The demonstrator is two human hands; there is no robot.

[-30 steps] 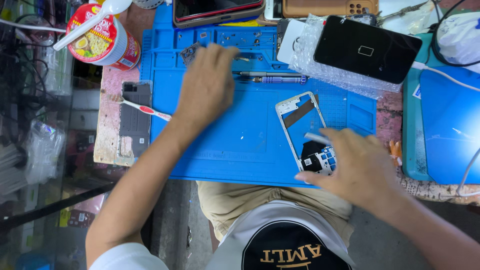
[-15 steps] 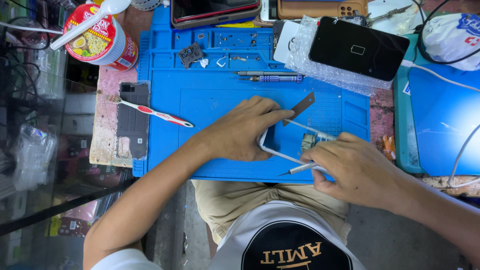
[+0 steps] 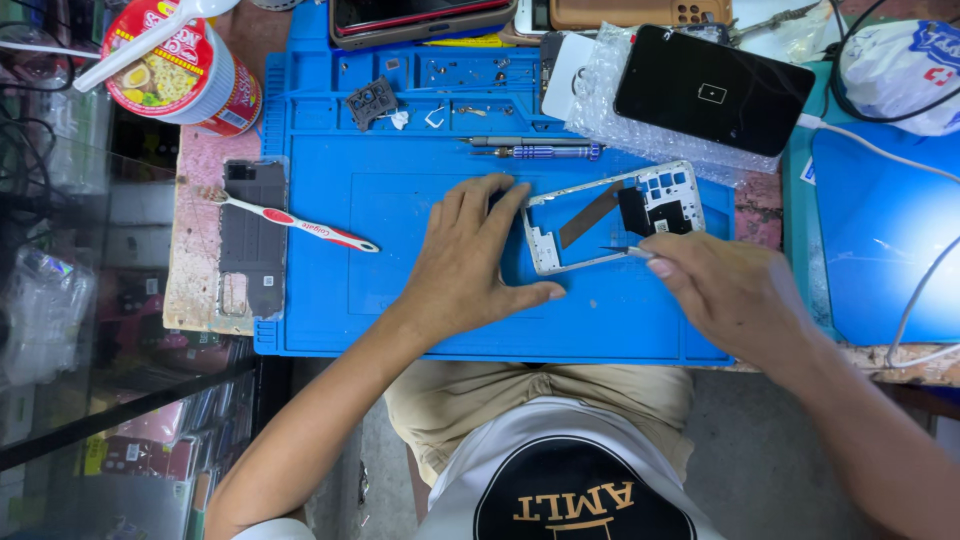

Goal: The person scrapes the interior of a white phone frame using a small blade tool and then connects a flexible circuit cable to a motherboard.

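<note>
Bracing the light, thin, likely bendable phone frame [image 3: 610,215] by its left edge, the left hand [image 3: 470,265] is pinching it while the right hand [image 3: 725,290] is pinching tweezers [image 3: 625,250] inside.

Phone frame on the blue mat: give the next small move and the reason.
Probably ease the tweezers tip further into the phone frame toward the dark parts at its camera end. The left hand steadies the frame's near end and the right hand aims the tip inside.

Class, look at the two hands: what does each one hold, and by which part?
The left hand steadies the opened phone frame by its left end, fingers along its edges. The right hand pinches a thin pointed tool at its rear end.
</note>
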